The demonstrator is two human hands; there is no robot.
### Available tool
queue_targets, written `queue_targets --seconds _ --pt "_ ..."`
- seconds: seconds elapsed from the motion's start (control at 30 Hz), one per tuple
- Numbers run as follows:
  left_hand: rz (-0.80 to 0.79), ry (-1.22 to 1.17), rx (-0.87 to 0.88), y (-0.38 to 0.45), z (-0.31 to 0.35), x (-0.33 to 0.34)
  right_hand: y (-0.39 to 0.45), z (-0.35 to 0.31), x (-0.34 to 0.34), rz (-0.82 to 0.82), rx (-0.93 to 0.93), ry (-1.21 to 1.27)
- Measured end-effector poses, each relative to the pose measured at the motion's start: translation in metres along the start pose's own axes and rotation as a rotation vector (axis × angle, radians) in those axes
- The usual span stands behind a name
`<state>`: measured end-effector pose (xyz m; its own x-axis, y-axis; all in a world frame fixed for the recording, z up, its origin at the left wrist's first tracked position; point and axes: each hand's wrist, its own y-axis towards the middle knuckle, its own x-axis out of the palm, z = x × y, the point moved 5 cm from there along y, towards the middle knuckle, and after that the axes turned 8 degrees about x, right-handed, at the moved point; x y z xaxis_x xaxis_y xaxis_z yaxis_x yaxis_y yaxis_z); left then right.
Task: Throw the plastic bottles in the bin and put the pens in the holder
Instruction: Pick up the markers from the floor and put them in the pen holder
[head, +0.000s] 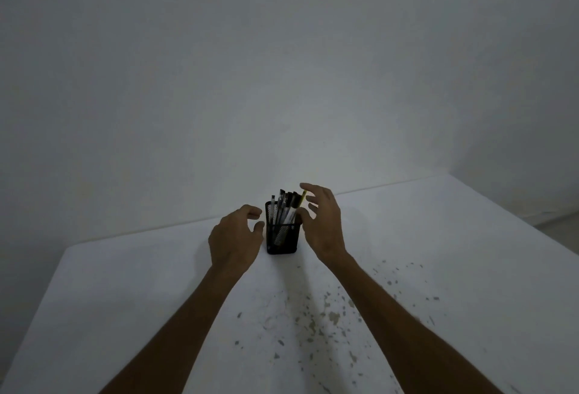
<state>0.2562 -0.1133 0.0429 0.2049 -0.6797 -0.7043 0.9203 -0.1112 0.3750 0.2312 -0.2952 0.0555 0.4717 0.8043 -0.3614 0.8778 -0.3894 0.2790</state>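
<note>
A black mesh pen holder point(282, 238) stands upright near the middle of the white table point(125, 299). Several pens point(286, 202) stick out of its top, one of them yellow at the right. My left hand point(235, 237) hovers just left of the holder with fingers curled and apart, holding nothing. My right hand point(322, 224) is just right of the holder, fingers spread beside the pen tops, its thumb close to the rim. No bottles and no bin are in view.
A plain white wall rises behind the table's far edge. Grey specks and chipped spots point(326, 315) mark the tabletop near me. A strip of floor point(557, 227) shows past the table's right corner. The light is dim.
</note>
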Motion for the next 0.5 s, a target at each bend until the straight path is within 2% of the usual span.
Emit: queue_targets --seconds 0.23,0.37,0.5 --pt "-0.016 0.001 0.001 -0.062 -0.018 -0.029 -0.072 -0.001 0.001 0.048 0.026 -0.012" --pt "-0.008 0.025 0.031 -0.119 -0.034 -0.050 -0.134 -0.007 0.019 0.040 0.010 -0.073" --pt "0.008 0.046 0.050 -0.178 -0.055 -0.081 -0.201 -0.016 0.042 0.017 -0.003 -0.023"
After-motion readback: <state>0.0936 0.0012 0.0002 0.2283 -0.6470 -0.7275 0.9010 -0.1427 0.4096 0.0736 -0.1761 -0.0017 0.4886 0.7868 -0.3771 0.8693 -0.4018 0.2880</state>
